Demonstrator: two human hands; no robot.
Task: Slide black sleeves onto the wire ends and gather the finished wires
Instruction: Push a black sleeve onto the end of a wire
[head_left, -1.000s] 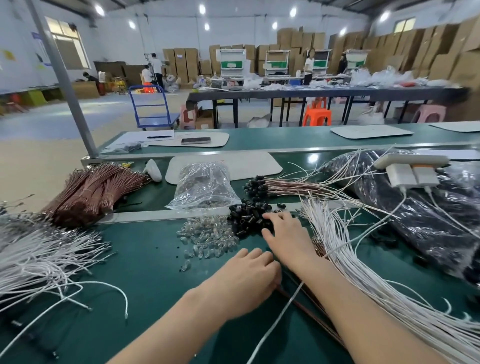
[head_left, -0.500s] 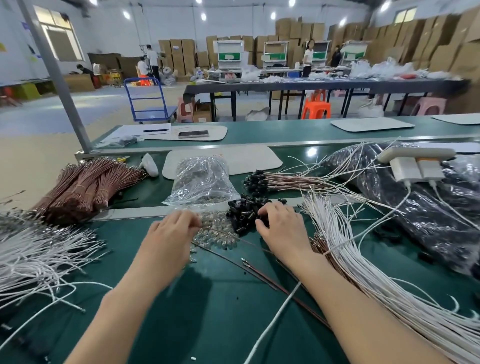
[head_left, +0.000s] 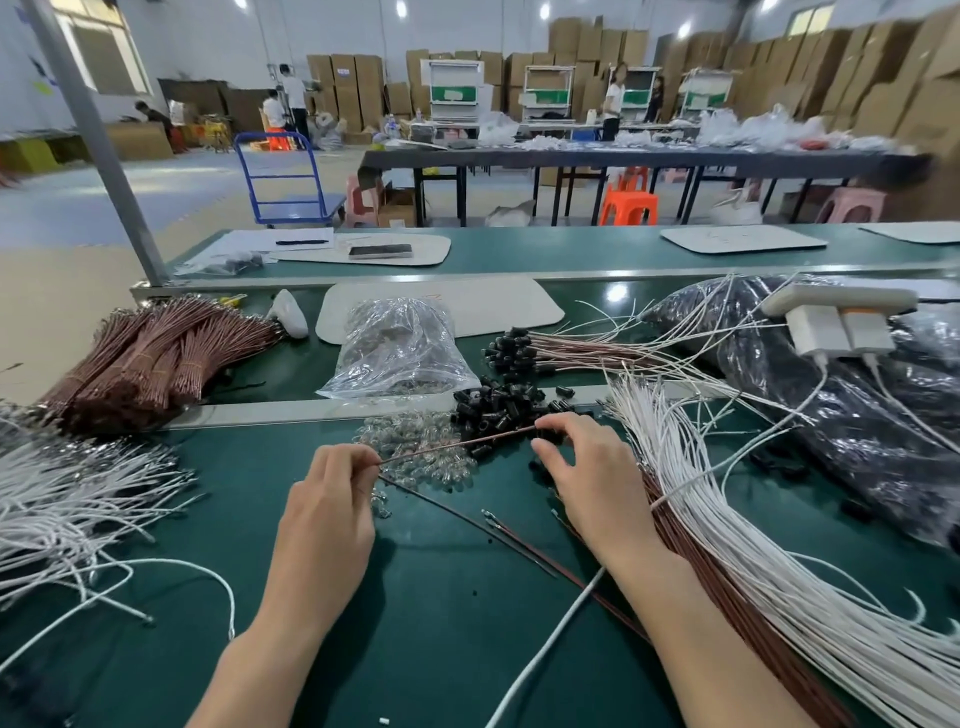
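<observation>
My left hand (head_left: 332, 499) pinches a thin brown wire (head_left: 457, 441) that runs up and right to my right hand (head_left: 587, 467). My right hand's thumb and fingers close on a black sleeve (head_left: 545, 431) at the wire's far end. A loose pile of black sleeves (head_left: 498, 405) lies just beyond my right hand. Behind it lie brown wires with sleeves on their ends (head_left: 519, 348). A long fan of white and brown wires (head_left: 727, 545) stretches under my right forearm.
Clear small bulbs (head_left: 415, 447) lie in a heap between my hands, behind them a clear plastic bag (head_left: 395, 353). Bundled brown wires (head_left: 150, 358) sit far left, loose white wires (head_left: 67, 499) at left. A black bag (head_left: 857, 415) with a power strip (head_left: 836, 312) lies right.
My left hand rose from the table near my right wrist, moved left and lifted the brown wire. My right hand picked a sleeve from the pile and now meets the wire's end.
</observation>
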